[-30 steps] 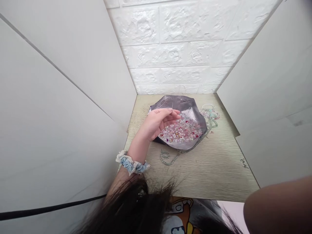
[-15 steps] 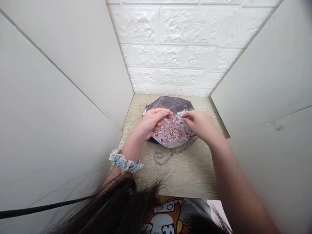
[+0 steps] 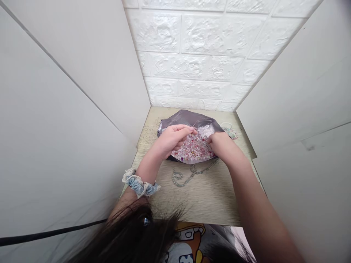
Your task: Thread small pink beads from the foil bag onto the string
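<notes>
An opened dark bag with a silvery lining (image 3: pixel 186 117) lies on the wooden surface, filled with small pink, white and red beads (image 3: pixel 193 148). Over its left part, my left hand (image 3: pixel 175 138) pinches a thin thread (image 3: pixel 195 123) between thumb and forefinger. My right hand (image 3: pixel 221 143) is at the right side of the beads, its fingers bent down against them; whether a bead is between the fingertips is too small to tell.
A string of pale green beads (image 3: pixel 179 179) curls in front of the bag on the wooden surface (image 3: pixel 203 204). Behind my right hand lie more beaded loops (image 3: pixel 230 131). Pale panels stand left and right, with a white brick-patterned wall (image 3: pixel 192 65) at the back.
My right hand has moved lower, down to the beads, and its fingertips are less visible. My left hand stays nearly in place with the thread. The view has shifted slightly.
</notes>
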A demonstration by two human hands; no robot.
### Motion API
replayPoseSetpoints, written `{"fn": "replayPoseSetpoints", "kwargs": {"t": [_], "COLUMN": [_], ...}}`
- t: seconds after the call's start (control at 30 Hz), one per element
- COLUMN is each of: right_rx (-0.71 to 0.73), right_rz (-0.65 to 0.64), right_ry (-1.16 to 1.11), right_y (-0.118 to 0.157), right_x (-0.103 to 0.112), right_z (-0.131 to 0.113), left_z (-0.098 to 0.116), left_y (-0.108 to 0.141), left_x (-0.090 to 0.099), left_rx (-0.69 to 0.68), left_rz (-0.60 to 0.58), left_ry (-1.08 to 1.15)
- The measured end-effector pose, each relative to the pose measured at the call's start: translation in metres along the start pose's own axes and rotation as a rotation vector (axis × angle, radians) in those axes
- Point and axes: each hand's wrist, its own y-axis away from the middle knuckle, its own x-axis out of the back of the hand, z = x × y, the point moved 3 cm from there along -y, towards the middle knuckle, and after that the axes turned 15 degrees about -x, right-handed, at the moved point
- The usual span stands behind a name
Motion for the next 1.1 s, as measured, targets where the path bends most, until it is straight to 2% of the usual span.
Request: {"fn": "replayPoseSetpoints", "kwargs": {"t": [0.23, 0.4, 0.53, 0.63, 0.87, 1.0, 1.1], "right_rx": [-0.017, -0.014, 0.053, 0.047, 0.012, 0.035, 0.105], "right_rz": [0.021, 0.045, 0.079, 0.084, 0.069, 0.113, 0.16], "right_ry": [0.013, -0.001, -0.006, -0.002, -0.051, -0.192, -0.453], "right_y": [-0.003, -0.006, -0.004, -0.001, 0.002, 0.003, 0.004], "right_x": [-0.007, -0.015, -0.017, -0.018, -0.022, -0.02, -0.013], "right_z": [0.002, 0.003, 0.001, -0.001, -0.003, -0.002, -0.002], "left_z": [0.001, 0.001, 0.001, 0.002, 0.004, 0.002, 0.002], "left_y": [0.001, -0.001, -0.002, -0.003, 0.0, 0.002, 0.002], "left_x": [-0.001, -0.001, -0.002, -0.003, -0.004, -0.006, -0.008], "left_rx": [0.026, -0.005, -0.035, -0.03, 0.054, 0.051, 0.006], "left_rz": [0.004, 0.019, 0.076, 0.114, 0.037, 0.038, 0.026], "left_ry": [-0.038, -0.012, 0.048, 0.066, 0.08, -0.022, -0.146]}}
